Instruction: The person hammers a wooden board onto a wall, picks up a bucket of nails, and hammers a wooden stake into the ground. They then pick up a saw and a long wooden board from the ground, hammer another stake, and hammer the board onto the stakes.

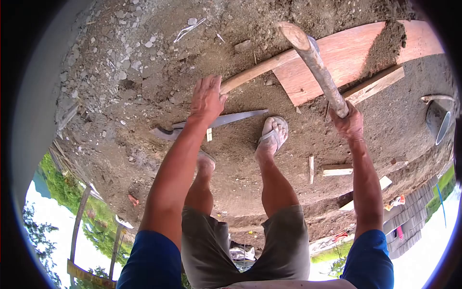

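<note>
My left hand [208, 98] is closed at the near end of a long, slim wooden stick [257, 69], low over the dirt. The stick slants up to the right, and its far part passes behind a thicker pole. That thick wooden pole [320, 72] is gripped at its lower end by my right hand [349, 121]. Its upper end is pale and cut at a slant; a grey piece shows beside it, of a kind I cannot make out. A handsaw [226, 119] lies on the ground below my left hand, partly covered by my forearm.
A reddish plywood sheet [346, 48] with soil on it lies behind the pole. Beside it is a wooden board [378, 84]. A bucket [437, 120] lies tipped at the right. Small wood pieces [338, 169] are near my sandalled foot [273, 135]. A grey wall [43, 86] stands left.
</note>
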Demonstrator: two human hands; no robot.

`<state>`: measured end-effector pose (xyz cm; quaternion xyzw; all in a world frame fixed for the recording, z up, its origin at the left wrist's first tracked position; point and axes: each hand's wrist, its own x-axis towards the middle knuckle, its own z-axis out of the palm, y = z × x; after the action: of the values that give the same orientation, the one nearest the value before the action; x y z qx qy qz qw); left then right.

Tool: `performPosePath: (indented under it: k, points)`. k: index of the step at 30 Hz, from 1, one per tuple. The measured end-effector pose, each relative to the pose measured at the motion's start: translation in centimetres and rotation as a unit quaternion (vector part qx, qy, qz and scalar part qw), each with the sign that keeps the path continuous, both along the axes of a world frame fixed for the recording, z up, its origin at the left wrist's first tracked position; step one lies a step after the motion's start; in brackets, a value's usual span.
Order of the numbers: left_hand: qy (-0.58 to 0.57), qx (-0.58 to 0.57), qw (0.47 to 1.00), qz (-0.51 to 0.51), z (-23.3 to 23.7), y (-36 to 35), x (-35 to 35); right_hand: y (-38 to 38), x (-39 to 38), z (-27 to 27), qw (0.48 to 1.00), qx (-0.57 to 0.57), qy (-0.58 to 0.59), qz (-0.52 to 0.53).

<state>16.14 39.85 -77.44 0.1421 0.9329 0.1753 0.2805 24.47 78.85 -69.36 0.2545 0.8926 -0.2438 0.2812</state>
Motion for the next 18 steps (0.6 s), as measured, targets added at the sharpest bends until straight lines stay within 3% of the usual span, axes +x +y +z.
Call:
performPosePath:
  k: [4, 7, 8, 9, 13, 15, 17, 18]
  points:
    - [0.026, -0.05, 0.992, -0.113, -4.1, 3.3, -0.6, -1.3, 1.1, 2.5, 1.0, -0.022, 0.018, 0.013]
    - [-0.02, -0.102, 0.991, -0.089, -5.5, 5.7, -0.9, -2.6, 3.4, 3.8, 0.993, 0.009, 0.061, 0.099]
    - [0.03, -0.082, 0.993, -0.08, -6.2, 5.5, -0.5, -3.0, 4.0, 4.0, 0.986, 0.024, 0.119, 0.113]
    - [-0.044, -0.047, 0.996, -0.065, -5.6, 5.5, -0.6, -3.1, 4.2, 4.4, 0.989, 0.027, 0.108, 0.098]
    - [-0.329, 0.09, 0.94, 0.004, 0.2, 5.3, 0.2, -3.9, 4.3, 6.6, 0.998, -0.041, 0.038, 0.037]
    - [-0.378, 0.132, 0.916, 0.008, 4.2, 4.2, 2.6, -5.1, 3.9, 9.1, 0.993, -0.103, 0.025, 0.044]
    - [-0.279, 0.222, 0.933, 0.039, 9.1, 0.1, 6.7, -7.4, 2.0, 13.9, 0.987, -0.148, -0.005, 0.064]
    - [-0.295, 0.201, 0.933, 0.051, 12.2, -2.2, 8.0, -8.5, 1.0, 16.5, 0.983, -0.168, -0.019, 0.071]
